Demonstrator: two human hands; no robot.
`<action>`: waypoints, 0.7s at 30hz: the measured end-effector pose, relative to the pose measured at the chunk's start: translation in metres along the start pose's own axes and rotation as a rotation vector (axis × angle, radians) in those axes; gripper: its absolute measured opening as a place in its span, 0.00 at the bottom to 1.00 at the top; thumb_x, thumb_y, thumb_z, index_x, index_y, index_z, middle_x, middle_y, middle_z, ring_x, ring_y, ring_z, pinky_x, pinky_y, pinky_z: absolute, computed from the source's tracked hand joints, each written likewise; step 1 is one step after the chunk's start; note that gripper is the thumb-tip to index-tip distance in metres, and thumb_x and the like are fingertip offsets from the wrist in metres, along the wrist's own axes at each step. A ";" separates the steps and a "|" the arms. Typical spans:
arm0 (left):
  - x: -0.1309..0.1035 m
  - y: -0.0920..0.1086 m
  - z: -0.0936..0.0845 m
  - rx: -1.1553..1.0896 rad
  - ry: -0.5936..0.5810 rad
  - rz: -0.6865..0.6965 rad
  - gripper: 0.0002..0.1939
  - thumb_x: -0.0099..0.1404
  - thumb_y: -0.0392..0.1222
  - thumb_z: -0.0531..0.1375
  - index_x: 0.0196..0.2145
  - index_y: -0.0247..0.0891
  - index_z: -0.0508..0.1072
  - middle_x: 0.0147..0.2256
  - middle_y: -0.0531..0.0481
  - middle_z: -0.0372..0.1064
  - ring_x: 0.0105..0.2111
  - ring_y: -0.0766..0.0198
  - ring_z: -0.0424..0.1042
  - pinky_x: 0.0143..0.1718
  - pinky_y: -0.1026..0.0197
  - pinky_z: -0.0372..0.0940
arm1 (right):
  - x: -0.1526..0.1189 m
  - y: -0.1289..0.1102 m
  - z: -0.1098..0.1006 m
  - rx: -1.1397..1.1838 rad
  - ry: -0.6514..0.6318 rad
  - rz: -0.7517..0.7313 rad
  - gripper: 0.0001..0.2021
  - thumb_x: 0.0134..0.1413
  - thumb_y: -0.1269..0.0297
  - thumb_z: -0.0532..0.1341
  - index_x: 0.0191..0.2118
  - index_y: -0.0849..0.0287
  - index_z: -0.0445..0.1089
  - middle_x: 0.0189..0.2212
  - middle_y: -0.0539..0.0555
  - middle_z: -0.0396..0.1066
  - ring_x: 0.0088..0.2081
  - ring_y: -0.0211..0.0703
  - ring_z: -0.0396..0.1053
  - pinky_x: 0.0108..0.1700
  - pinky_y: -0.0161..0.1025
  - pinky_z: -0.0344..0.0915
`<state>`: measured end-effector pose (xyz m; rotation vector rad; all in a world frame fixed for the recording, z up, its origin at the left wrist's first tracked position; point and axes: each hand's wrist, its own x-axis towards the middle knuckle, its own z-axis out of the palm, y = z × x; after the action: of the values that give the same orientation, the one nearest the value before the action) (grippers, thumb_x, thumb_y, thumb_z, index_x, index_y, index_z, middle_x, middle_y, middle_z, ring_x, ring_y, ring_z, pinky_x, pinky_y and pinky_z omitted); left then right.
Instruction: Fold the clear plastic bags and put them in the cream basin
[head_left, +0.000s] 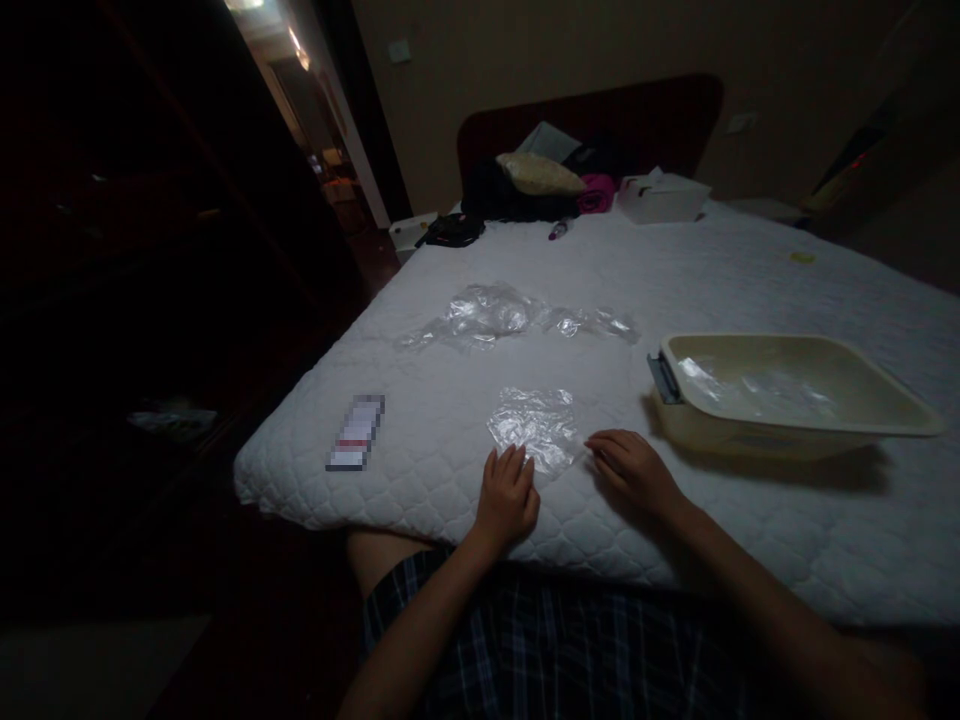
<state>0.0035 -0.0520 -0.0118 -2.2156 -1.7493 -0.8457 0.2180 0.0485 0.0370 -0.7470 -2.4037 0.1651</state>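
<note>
A crinkled clear plastic bag (534, 422) lies flattened on the white quilted bed (442, 390). My left hand (510, 495) rests on the bag's near left edge, palm down with its fingers spread a little. At the bag's right corner, my right hand (630, 465) has its thumb and fingertips drawn together in a pinch; what is between them is too small to make out. Farther back, more crumpled clear plastic (491, 312) stretches across the bed.
On the right stands a cream plastic bin (757, 425) with clear plastic inside. A phone (356, 433) lies on the left. Near the headboard are a white box (664, 199), a yellowish pillow (541, 174), dark cloth and a pink roll (596, 193).
</note>
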 end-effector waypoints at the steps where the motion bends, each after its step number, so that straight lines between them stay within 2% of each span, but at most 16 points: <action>1: 0.000 0.000 0.000 0.000 -0.002 0.001 0.21 0.56 0.35 0.53 0.49 0.35 0.63 0.52 0.39 0.60 0.55 0.49 0.55 0.54 0.39 0.51 | 0.007 0.000 0.002 0.005 0.008 0.002 0.11 0.54 0.69 0.53 0.41 0.59 0.68 0.37 0.58 0.70 0.39 0.48 0.67 0.41 0.46 0.63; 8: 0.000 0.000 -0.001 0.005 -0.015 -0.001 0.21 0.56 0.35 0.52 0.49 0.34 0.63 0.52 0.39 0.60 0.55 0.49 0.55 0.55 0.39 0.50 | 0.039 -0.007 0.025 0.053 -0.058 0.066 0.10 0.54 0.70 0.53 0.40 0.60 0.68 0.37 0.58 0.70 0.39 0.46 0.67 0.41 0.44 0.62; 12: 0.000 0.001 -0.001 0.013 -0.033 -0.015 0.21 0.57 0.35 0.52 0.50 0.33 0.63 0.53 0.39 0.60 0.56 0.50 0.54 0.56 0.41 0.48 | 0.042 -0.011 0.037 0.029 -0.081 0.080 0.11 0.56 0.68 0.53 0.43 0.60 0.67 0.40 0.58 0.69 0.41 0.46 0.66 0.43 0.43 0.61; 16: 0.000 0.003 -0.002 0.017 -0.049 -0.032 0.21 0.58 0.35 0.52 0.50 0.33 0.63 0.53 0.39 0.59 0.56 0.51 0.53 0.57 0.42 0.46 | 0.043 -0.013 0.046 0.015 -0.043 0.107 0.15 0.57 0.67 0.52 0.50 0.58 0.63 0.45 0.58 0.66 0.43 0.47 0.65 0.44 0.43 0.62; 21: 0.000 0.002 -0.003 0.011 -0.047 -0.027 0.22 0.57 0.35 0.52 0.50 0.33 0.63 0.53 0.39 0.59 0.56 0.51 0.53 0.57 0.42 0.46 | 0.048 -0.013 0.048 0.057 -0.030 0.123 0.15 0.57 0.67 0.52 0.49 0.57 0.62 0.44 0.58 0.66 0.42 0.46 0.66 0.44 0.44 0.62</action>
<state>0.0049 -0.0537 -0.0092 -2.2270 -1.8036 -0.7938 0.1522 0.0672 0.0271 -0.8722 -2.3716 0.2953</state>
